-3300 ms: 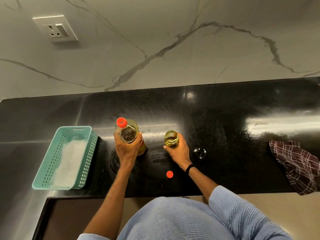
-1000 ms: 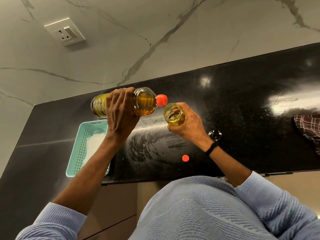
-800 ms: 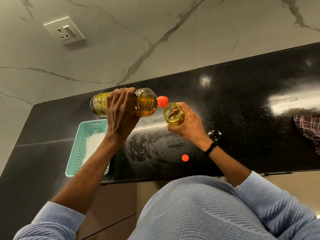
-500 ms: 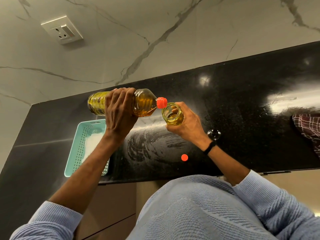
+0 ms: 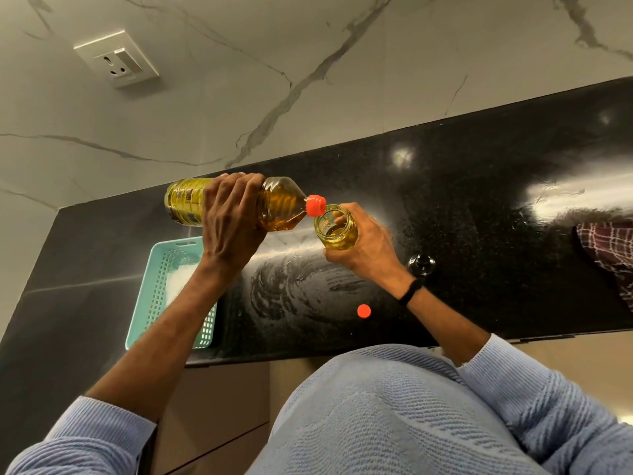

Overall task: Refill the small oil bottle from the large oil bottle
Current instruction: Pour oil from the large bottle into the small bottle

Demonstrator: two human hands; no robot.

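The small clear glass oil bottle (image 5: 337,229) sits near the centre of the frame, lifted off the glossy black stone desk (image 5: 479,186). It is open-mouthed, tipped toward the left, and has yellow oil in its lower part. The right grip (image 5: 363,245) curls round its body from the right and below.

The large clear plastic bottle of yellow oil (image 5: 281,207) lies almost level just to its left, its orange neck at the small bottle's rim. Whether oil is flowing cannot be told. The left grip (image 5: 229,217) is wrapped round the large bottle's middle.

On the desk lower down lie a small round orange cap (image 5: 363,310) and, right of the wrist, a clear round stopper (image 5: 421,265). A teal slotted plastic basket (image 5: 161,289) stands at lower left, and a dark red checked cloth (image 5: 613,248) lies at the right edge. A white wall socket (image 5: 116,58) is at upper left.
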